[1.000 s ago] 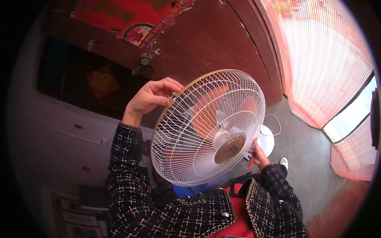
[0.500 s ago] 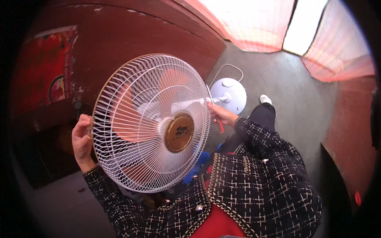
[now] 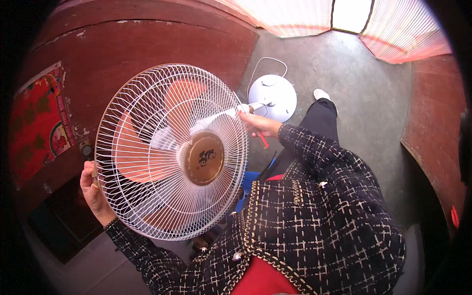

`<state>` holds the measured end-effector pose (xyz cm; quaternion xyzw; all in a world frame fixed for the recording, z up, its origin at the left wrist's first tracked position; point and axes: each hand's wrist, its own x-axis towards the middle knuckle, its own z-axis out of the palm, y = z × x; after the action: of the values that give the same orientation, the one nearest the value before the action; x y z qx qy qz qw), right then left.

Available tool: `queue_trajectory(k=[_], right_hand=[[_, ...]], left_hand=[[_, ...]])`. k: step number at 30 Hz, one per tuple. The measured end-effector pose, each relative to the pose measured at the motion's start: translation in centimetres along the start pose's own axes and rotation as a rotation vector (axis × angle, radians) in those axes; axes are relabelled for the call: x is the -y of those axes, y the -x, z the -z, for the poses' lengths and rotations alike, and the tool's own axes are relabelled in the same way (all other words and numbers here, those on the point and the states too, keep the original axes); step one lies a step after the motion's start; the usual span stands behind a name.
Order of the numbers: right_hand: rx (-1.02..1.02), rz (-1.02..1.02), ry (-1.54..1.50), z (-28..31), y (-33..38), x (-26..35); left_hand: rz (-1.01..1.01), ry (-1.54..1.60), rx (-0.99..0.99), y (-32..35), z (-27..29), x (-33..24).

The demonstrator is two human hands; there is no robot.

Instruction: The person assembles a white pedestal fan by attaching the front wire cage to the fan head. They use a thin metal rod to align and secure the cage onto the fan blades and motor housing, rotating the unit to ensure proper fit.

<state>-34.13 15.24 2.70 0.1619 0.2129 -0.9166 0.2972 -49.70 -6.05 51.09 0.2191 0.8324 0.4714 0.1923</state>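
A standing fan (image 3: 204,157) tilts in front of me, with a round white wire cage, a gold hub disc and orange-brown blades. At its left rim, by a small clip, my left hand (image 3: 94,196) is closed on the cage edge. On the far side, my right hand (image 3: 264,126) is closed at the cage's right rim near the white pole. A thin screwdriver with a red handle (image 3: 264,140) sticks out below its fingers; its shaft is hidden now. The round white base (image 3: 278,101) rests on the floor, with a cable looped behind it.
Dark red panels (image 3: 162,44) stand on the left, one bearing a bright red picture (image 3: 39,125). A pinkish striped curtain (image 3: 295,17) hangs at the far side. My leg and white shoe (image 3: 321,94) are right of the base. Something blue (image 3: 248,184) lies below the fan.
In the picture, the fan head and both hands have shifted slightly left, while base and surroundings have moved left and up or down as the view turned. Both hands keep their hold.
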Motion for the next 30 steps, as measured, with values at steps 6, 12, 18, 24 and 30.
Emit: queue_trajectory(k=[6,12,18,24,30], right_hand=[[-0.059,-0.100,-0.120,0.9,0.4,-1.2],[-0.031,-0.003,-0.123,2.4,-1.4,-3.6],[-0.060,-0.125,-0.146,1.0,-0.8,-4.3],[-0.068,-0.200,-0.318,1.0,-2.5,-7.3],[-0.113,-0.130,-0.448,-0.6,-2.3,-6.8]], left_hand=[[-0.012,-0.026,-0.014,0.2,0.0,0.1],[0.033,0.145,0.078,0.3,0.9,0.5],[-0.017,0.027,0.011,0.9,2.2,1.4],[-0.003,-0.015,0.008,0.3,3.1,1.5],[0.051,0.009,-0.181,1.7,4.8,2.7]])
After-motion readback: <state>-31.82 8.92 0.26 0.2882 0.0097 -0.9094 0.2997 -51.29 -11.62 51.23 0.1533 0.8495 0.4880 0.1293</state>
